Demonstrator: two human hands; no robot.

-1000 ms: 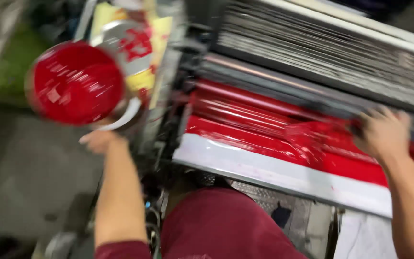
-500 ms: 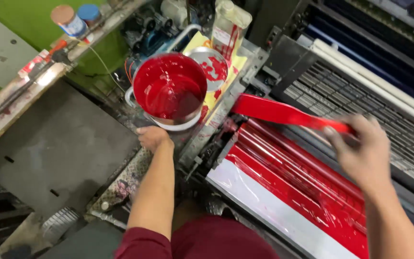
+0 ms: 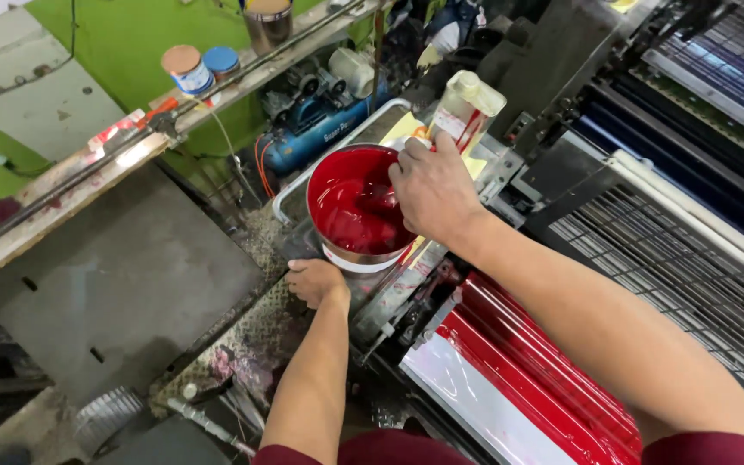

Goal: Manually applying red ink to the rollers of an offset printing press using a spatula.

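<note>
R hand (image 3: 432, 189) fingers curl down into the ink can (image 3: 359, 211); what they grip is hidden behind the hand, can't tell. L hand (image 3: 316, 280) fingers closed under the can's base, holding it up beside the press. Can approx half full of glossy red ink. Red ink tray (image 3: 527, 370) lower right, partly cut off. Two small capped tins (image 3: 200, 69) on ledge, contents unseen.

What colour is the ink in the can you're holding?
Glossy red, in the ink can steadied by the left hand; the head view shows it.
</note>
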